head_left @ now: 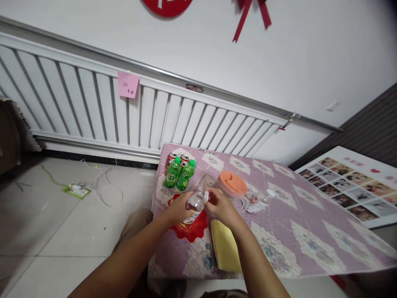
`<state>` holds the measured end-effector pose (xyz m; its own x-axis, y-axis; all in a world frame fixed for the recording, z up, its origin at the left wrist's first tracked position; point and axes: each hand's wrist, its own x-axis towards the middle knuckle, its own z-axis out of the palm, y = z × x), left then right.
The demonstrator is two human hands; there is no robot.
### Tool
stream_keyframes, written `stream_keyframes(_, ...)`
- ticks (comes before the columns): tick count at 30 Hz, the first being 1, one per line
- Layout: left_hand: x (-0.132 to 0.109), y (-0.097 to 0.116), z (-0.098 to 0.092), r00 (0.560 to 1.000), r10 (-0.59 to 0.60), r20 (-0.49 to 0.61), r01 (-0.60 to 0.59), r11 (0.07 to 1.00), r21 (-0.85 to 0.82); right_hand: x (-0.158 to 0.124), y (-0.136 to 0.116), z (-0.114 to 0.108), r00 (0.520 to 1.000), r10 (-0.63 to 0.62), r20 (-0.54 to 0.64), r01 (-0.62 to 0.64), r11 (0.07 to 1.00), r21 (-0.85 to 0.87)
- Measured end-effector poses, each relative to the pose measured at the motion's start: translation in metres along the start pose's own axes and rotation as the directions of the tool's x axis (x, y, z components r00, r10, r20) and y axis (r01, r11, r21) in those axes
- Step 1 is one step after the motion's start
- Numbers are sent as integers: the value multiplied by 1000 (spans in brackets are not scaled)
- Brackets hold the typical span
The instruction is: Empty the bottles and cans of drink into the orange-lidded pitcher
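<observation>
My left hand [180,209] is wrapped round a clear plastic bottle [196,202], tilted with its open mouth toward my right hand. My right hand [221,207] pinches a white bottle cap [206,196] between thumb and fingers, right beside the bottle's mouth. Whether cap and mouth touch, I cannot tell. Under the bottle lies a red scalloped tray [194,232] on the table. A folded yellow cloth [226,248] lies below my right wrist. Just beyond that hand stands a jug with an orange lid [233,183].
Two green-capped bottles [183,176] stand at the table's far left, with several cans [171,157] behind them. Another clear bottle with a white cap [262,199] lies right of the jug. A radiator [149,118] runs behind the patterned tablecloth [279,231]; a power strip [76,190] lies on the floor.
</observation>
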<state>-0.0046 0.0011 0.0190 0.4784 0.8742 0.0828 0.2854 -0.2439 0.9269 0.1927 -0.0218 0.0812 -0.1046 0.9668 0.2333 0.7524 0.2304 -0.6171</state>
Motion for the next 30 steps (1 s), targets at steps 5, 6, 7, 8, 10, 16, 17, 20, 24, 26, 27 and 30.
stream_keyframes(5,-3,6,-2,1000,-9,-9,9,1000,13,13,-17,-14,983,-81,162,100,988,-115)
stream_keyframes(6,-3,7,-2,1000,-8,-10,8,1000,14,15,-20,-15,976,-86,201,116,983,-141)
stream_keyframes(7,-3,7,-2,1000,-8,-11,8,1000,14,17,-23,-15,967,-90,239,132,977,-166)
stream_keyframes(8,-3,8,-3,1000,-6,-11,6,1000,14,19,-25,-14,957,-95,275,151,970,-189)
stream_keyframes(10,-3,8,-3,1000,-2,-7,2,1000,16,23,-27,-12,939,-102,327,182,958,-222)
stream_keyframes(16,-2,7,-2,1000,-10,-7,10,999,47,27,-33,-12,914,-83,398,213,932,-295)
stream_keyframes(17,-2,7,-2,1000,-15,-5,16,999,46,27,-35,-12,910,-83,406,219,928,-301)
stream_keyframes(20,-3,8,-3,1000,-14,-6,14,1000,23,28,-40,-15,900,-83,428,241,912,-331)
stream_keyframes(24,-2,7,-3,1000,-7,-11,8,1000,1,29,-50,-17,886,-57,460,251,893,-373)
stream_keyframes(26,-2,5,-2,1000,5,-19,-5,1000,-10,30,-54,-17,879,-31,475,253,876,-411)
stream_keyframes(27,-2,4,-1,1000,16,-22,-17,1000,-21,30,-56,-17,877,-13,481,252,863,-437)
stream_keyframes(30,-1,0,0,999,43,-5,-43,997,-68,30,-60,-16,877,41,479,236,831,-503)
